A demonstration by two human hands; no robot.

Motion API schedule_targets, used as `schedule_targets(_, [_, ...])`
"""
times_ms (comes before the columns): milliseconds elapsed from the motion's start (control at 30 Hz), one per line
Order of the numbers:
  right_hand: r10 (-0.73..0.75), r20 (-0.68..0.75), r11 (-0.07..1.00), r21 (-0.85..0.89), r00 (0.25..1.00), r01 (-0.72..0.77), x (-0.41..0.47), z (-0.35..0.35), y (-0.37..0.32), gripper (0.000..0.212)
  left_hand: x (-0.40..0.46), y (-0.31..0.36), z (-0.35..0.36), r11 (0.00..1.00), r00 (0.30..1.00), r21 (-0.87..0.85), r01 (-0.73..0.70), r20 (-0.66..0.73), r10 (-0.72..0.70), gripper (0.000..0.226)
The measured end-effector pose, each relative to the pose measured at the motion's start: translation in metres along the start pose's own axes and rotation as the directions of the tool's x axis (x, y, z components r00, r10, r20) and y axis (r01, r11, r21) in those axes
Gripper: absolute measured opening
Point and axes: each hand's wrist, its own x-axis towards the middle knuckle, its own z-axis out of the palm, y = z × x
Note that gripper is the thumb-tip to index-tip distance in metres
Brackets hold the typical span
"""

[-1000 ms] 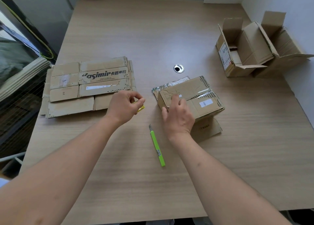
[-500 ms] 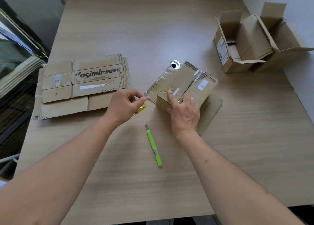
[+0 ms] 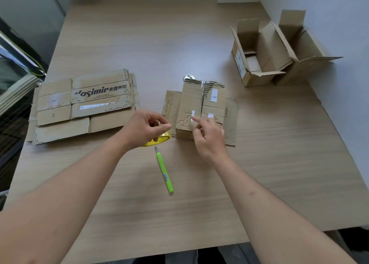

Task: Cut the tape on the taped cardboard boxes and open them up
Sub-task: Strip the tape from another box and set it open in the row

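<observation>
Half the yellow tape roll hides under the left hand, whose curled fingers grip it. Right hand index fingertip touches the small taped box mid-table, other fingers curled, near the green cutter.

Tape roll mostly under left hand

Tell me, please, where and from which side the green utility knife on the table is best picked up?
Probably by the green handle's middle, from above. The green utility knife lies flat on the table, apart from everything else, its metal blade end pointing away toward the taped box. Gripping the long sides mid-handle keeps fingers off the blade. The right hand seems nearer and holds nothing.
</observation>
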Motion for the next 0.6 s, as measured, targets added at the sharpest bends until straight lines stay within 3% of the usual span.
schedule_targets(200, [-0.070,0.313,0.901,0.427,0.947,-0.074,-0.011,-0.011,-0.013,0.023,-0.006,0.017,0.004,1.000,0.996,0.015,-0.012,0.090,0.010,0.008])
schedule_targets(333, [0.037,0.293,0.797,0.567,0.955,-0.205,-0.017,-0.010,-0.014,0.015,-0.006,0.019,0.008,0.996,0.995,0.084,-0.012,0.097,0.004,0.009])
schedule_targets(467, [0.148,0.216,0.787,0.565,0.965,-0.247,-0.021,-0.004,-0.008,0.007,0.000,0.016,0.016,0.992,0.995,0.123,0.003,0.095,-0.014,0.011])
schedule_targets(600, [0.244,0.081,0.820,0.514,0.966,-0.250,-0.022,-0.003,0.000,0.005,0.002,0.016,0.024,0.988,0.976,0.147,0.045,0.203,-0.075,0.011])
